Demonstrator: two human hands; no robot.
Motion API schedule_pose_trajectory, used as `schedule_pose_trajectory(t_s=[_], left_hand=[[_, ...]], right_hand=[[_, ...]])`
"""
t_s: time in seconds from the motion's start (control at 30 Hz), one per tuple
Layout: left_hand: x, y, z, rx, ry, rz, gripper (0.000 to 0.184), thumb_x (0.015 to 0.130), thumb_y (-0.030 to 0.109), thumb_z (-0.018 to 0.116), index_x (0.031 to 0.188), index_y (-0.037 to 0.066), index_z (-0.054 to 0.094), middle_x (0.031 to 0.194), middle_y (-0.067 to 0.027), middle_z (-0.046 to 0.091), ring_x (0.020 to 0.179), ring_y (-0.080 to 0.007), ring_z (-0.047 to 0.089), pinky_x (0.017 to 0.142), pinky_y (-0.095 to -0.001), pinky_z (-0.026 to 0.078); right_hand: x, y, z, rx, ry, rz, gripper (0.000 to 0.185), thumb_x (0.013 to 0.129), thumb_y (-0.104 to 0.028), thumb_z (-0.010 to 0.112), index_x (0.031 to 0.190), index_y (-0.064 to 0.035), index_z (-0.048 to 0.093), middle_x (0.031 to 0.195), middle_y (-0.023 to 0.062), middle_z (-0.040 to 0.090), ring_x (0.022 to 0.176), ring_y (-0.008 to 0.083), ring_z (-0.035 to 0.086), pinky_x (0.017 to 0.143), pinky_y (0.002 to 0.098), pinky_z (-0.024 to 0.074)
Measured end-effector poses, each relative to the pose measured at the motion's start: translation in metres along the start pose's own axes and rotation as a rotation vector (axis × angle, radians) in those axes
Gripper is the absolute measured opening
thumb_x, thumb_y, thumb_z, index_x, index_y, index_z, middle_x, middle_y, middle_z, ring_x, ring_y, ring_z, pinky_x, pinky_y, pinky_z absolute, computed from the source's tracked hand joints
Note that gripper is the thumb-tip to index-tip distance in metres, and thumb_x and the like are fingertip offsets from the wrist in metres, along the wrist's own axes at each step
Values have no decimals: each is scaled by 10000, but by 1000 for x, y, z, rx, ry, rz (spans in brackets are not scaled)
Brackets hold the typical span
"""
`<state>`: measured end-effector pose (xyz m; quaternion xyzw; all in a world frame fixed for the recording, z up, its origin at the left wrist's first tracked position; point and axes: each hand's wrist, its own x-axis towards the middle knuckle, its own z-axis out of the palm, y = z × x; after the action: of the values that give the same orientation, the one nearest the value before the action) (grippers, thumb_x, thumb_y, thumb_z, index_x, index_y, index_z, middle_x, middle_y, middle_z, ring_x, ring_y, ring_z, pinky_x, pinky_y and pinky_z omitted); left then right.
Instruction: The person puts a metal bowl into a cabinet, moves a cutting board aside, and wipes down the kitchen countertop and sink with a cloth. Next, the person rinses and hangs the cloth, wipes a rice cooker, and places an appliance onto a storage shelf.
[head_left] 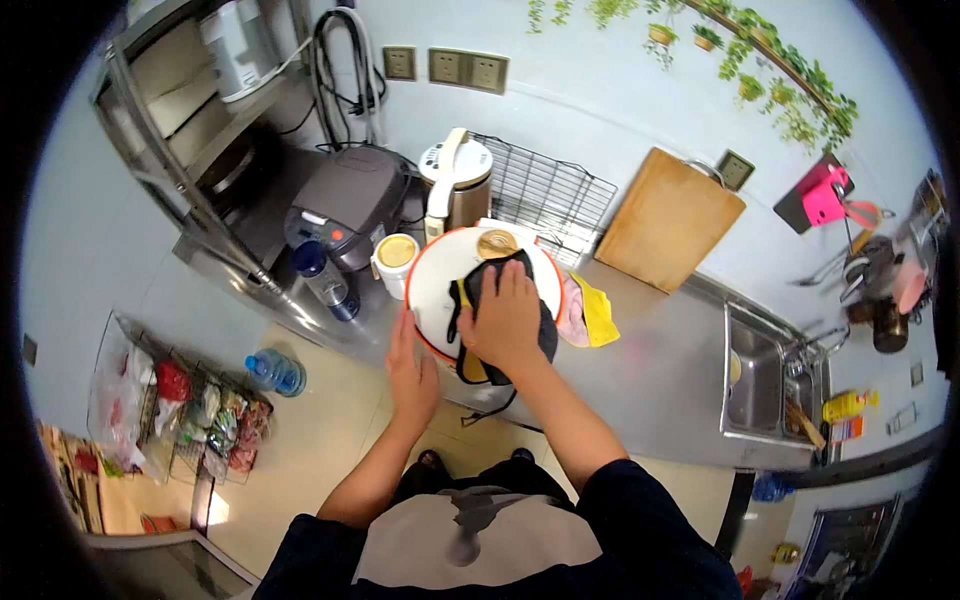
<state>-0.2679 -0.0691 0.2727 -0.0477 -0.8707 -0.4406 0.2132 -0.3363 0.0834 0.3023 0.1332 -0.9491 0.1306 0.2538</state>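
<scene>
A round white lid (435,285) with an orange-red rim and a pale knob (496,243) lies at the counter's front edge. My right hand (503,325) presses a dark cloth (543,335) with yellow edging onto its top, the cloth bunched under palm and fingers. At the lid's left rim, my left hand (412,375) rests with its fingers stretched out. A pink and yellow cloth (598,312) lies just right of the lid. What is under the lid is hidden; a dark handle or cord (490,410) shows below it.
Behind the lid stand a white-topped appliance (457,165), a white jar (397,257), a rice cooker (345,205) and a dark-capped bottle (325,280). A wire rack (550,190) and cutting board (672,220) lean at the wall. The sink (760,375) is at right.
</scene>
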Motion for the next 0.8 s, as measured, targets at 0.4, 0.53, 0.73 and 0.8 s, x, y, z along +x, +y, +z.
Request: schedule_pose_trajectory(t_s=[0.4, 0.53, 0.73, 0.8], left_hand=[[42, -41, 16, 5, -36, 130, 418, 908, 3, 443, 1326, -6, 468, 1369, -190, 467, 1233, -330, 444, 1042, -374, 329], [41, -43, 13, -158, -32, 46, 522, 826, -112, 369, 1304, 34, 518, 1345, -142, 509, 1221, -296, 445, 1047, -365, 320], [43, -52, 8, -32, -71, 248, 523, 819, -123, 365, 1295, 24, 523, 1353, -148, 501, 1227, -316, 443, 1047, -371, 320], [46, -54, 9, -4, -81, 259, 509, 825, -117, 373, 1292, 21, 525, 1354, -150, 500, 1227, -320, 447, 1047, -373, 320]], right_hand=[[-23, -5, -8, 122, 16, 15, 547, 779, -247, 593, 1259, 1, 514, 1340, 234, 458, 1273, 344, 411, 1045, 462, 300], [-22, -38, 1, 285, -42, -124, 542, 759, -251, 600, 1236, -3, 531, 1335, 197, 476, 1271, 326, 417, 1062, 460, 286], [-50, -13, -9, 318, 50, -65, 462, 715, -220, 655, 1156, -90, 603, 1284, 102, 546, 1234, 246, 478, 1041, 443, 327], [-47, 12, -14, 291, 89, -22, 412, 704, -191, 656, 1105, -100, 628, 1256, 81, 569, 1205, 250, 502, 1024, 445, 346]])
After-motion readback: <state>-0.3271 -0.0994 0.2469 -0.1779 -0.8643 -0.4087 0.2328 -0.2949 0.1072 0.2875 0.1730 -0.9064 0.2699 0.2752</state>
